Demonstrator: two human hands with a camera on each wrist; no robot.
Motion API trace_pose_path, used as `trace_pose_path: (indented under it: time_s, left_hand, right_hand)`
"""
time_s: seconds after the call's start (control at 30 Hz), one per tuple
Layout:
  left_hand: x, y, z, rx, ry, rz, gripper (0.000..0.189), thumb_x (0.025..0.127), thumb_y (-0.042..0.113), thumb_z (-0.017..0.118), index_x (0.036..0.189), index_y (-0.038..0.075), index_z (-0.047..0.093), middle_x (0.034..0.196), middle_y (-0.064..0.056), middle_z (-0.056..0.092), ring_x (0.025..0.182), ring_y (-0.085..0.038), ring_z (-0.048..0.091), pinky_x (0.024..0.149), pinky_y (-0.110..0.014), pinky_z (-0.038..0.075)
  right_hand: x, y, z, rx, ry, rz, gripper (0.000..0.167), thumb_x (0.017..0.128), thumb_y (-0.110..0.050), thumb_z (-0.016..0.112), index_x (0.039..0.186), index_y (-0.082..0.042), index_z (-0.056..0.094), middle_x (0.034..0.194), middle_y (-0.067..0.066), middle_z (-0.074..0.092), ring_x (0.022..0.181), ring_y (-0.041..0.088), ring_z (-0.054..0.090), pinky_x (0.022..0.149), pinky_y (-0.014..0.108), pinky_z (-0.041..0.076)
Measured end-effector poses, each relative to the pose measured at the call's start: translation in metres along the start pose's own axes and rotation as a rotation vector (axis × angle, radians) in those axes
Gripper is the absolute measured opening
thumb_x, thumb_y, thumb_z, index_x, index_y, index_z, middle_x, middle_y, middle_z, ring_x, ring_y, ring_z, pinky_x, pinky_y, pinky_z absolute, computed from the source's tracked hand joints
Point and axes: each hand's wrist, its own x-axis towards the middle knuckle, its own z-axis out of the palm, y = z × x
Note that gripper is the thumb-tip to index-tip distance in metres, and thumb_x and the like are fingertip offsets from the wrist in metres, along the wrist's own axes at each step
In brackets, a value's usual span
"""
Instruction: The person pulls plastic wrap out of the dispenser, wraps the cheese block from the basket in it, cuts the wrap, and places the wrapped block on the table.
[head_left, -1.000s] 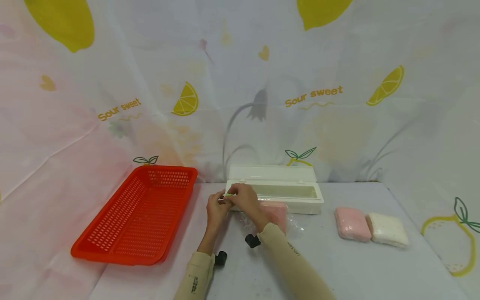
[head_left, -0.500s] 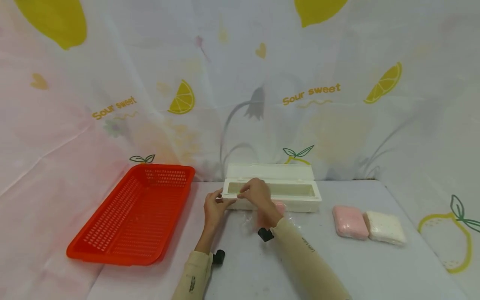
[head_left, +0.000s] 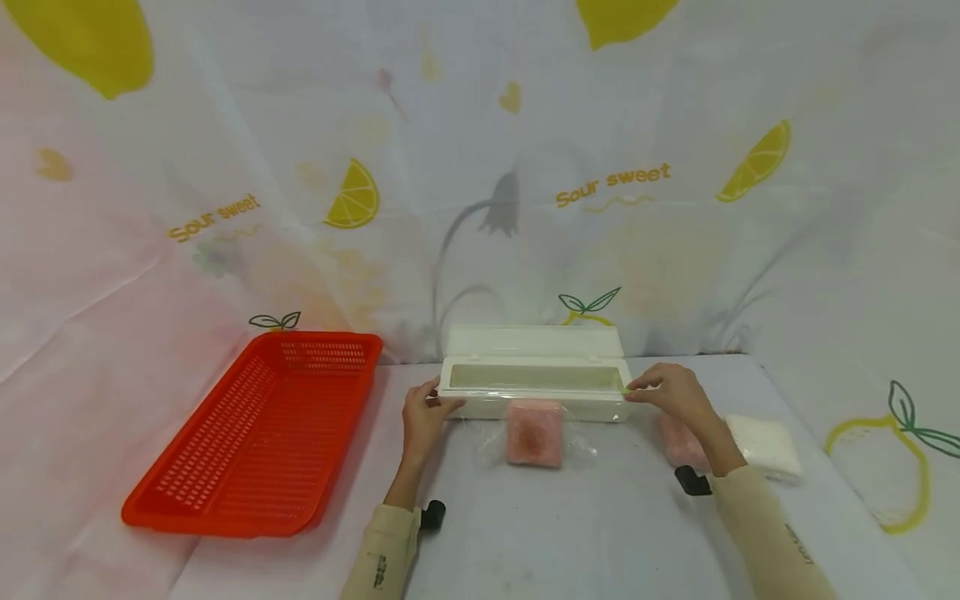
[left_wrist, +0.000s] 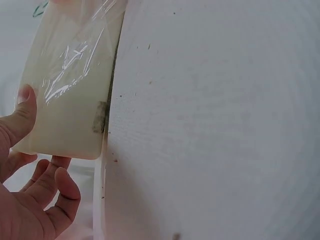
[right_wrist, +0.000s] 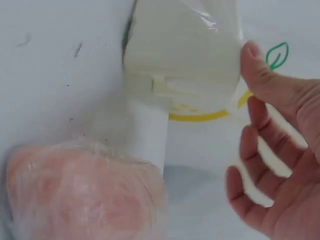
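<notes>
A long white cling film dispenser [head_left: 585, 408] stands at the back of the table with its lid [head_left: 536, 341] raised. Clear film [head_left: 491, 442] hangs over its front and spreads across a pink block [head_left: 534, 433] lying before it. My left hand [head_left: 424, 417] grips the dispenser's left end, thumb on the front face and fingers around the end, as the left wrist view [left_wrist: 37, 190] shows. At the right end, my right hand [head_left: 671, 393] pinches a small green slide cutter [head_left: 626, 391] on the front rim between thumb and index finger; its other fingers hang loosely curled.
A red plastic basket [head_left: 292, 475] with slotted walls stands on the left. To the right, a wrapped pink block [head_left: 681, 442], partly behind my right hand, lies beside a wrapped white block [head_left: 765, 446]. A lemon-printed cloth [head_left: 480, 167] hangs behind the table.
My right hand has slid the green cutter along the rim from the dispenser's left end to its right end, uncovering the middle pink block. My left hand stays at the left end.
</notes>
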Motion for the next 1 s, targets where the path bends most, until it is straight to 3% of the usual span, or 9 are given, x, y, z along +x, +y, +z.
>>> trace_pose_path:
  time_s: [0.2,0.37,0.5,0.6,0.7,0.8,0.93,1.0]
  left_hand:
    - [0.0,0.002,0.0,0.035,-0.004,-0.001,0.057,0.073,0.009,0.088,0.125,0.003,0.066,0.099,-0.013,0.055,0.09,-0.027,0.062,0.074,-0.028,0.053]
    - [-0.003,0.008,0.002,0.189,-0.036,0.015,0.056,0.078,0.017,0.085,0.127,0.002,0.062,0.11,-0.015,0.054,0.093,-0.029,0.06,0.079,-0.04,0.051]
    - [-0.007,0.015,0.004,0.364,-0.011,0.122,0.053,0.078,0.021,0.085,0.123,0.004,0.062,0.114,-0.015,0.052,0.097,-0.031,0.056,0.08,-0.045,0.048]
    - [-0.007,0.017,0.005,0.429,0.003,0.258,0.039,0.078,0.018,0.084,0.112,0.006,0.068,0.109,-0.012,0.055,0.097,-0.029,0.056,0.079,-0.044,0.049]
    - [-0.007,0.017,0.005,0.419,-0.01,0.38,0.02,0.079,0.011,0.082,0.096,0.007,0.071,0.098,-0.007,0.058,0.089,-0.025,0.058,0.072,-0.04,0.05]
    - [-0.008,0.016,0.005,0.388,-0.01,0.445,0.012,0.078,0.006,0.082,0.085,0.007,0.071,0.089,-0.003,0.06,0.082,-0.021,0.059,0.067,-0.037,0.05]
    - [-0.01,0.016,0.003,0.344,-0.029,0.462,0.012,0.08,0.003,0.08,0.084,0.008,0.069,0.088,-0.001,0.06,0.077,-0.017,0.058,0.065,-0.034,0.05]
    - [-0.011,0.017,0.002,0.321,-0.057,0.441,0.012,0.082,0.003,0.078,0.086,0.008,0.068,0.09,-0.002,0.06,0.077,-0.017,0.058,0.065,-0.033,0.05]
  right_hand:
    - [-0.004,0.0,0.002,0.019,-0.038,-0.05,0.02,0.085,-0.02,0.078,0.1,-0.006,0.075,0.097,0.007,0.068,0.091,0.03,0.06,0.079,0.045,0.047]
    - [-0.011,-0.004,0.009,-0.054,-0.015,-0.123,0.03,0.084,-0.015,0.079,0.111,-0.005,0.071,0.106,0.012,0.066,0.095,0.033,0.058,0.081,0.049,0.046]
    - [-0.016,-0.005,0.018,-0.069,0.055,-0.22,0.032,0.08,-0.015,0.082,0.108,-0.005,0.072,0.105,0.013,0.064,0.098,0.035,0.057,0.083,0.052,0.046]
    - [-0.016,-0.004,0.027,-0.085,0.125,-0.286,0.028,0.076,-0.012,0.084,0.101,-0.005,0.075,0.1,0.011,0.063,0.095,0.033,0.056,0.081,0.05,0.046]
    - [-0.016,-0.001,0.036,-0.133,0.22,-0.355,0.023,0.07,-0.006,0.087,0.091,-0.005,0.077,0.094,0.008,0.063,0.087,0.029,0.056,0.074,0.045,0.047]
    - [-0.015,0.001,0.043,-0.159,0.307,-0.412,0.019,0.066,-0.003,0.089,0.082,-0.004,0.078,0.09,0.008,0.064,0.081,0.026,0.057,0.067,0.041,0.048]
    - [-0.017,0.001,0.047,-0.118,0.36,-0.417,0.017,0.066,-0.002,0.089,0.077,-0.003,0.077,0.089,0.006,0.064,0.08,0.024,0.058,0.063,0.039,0.049]
    - [-0.018,0.0,0.048,-0.097,0.362,-0.412,0.016,0.067,-0.001,0.088,0.078,-0.004,0.075,0.09,0.005,0.065,0.079,0.021,0.059,0.063,0.037,0.049]
